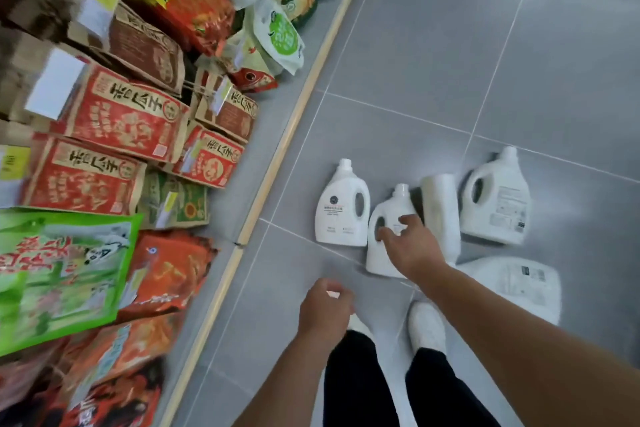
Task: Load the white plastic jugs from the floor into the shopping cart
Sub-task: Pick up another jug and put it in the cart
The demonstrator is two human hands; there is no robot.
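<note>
Across matte grey floor tiles (433,45) we count five smooth white plastic jugs (495,198); our right hand (410,244), fingers spread, sits over the jug (381,263) at four o'clock of the leftmost jug (343,204); our left hand (325,305) hangs loosely curled, empty.

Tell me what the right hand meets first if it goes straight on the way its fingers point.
The right hand would first meet the white jug directly under its fingers, second from the left, near its handle. Depth is unclear; the fingertips may already touch it.

The person wears black trousers (356,388) and white shoes (426,326), forearms (519,340) bare.
</note>
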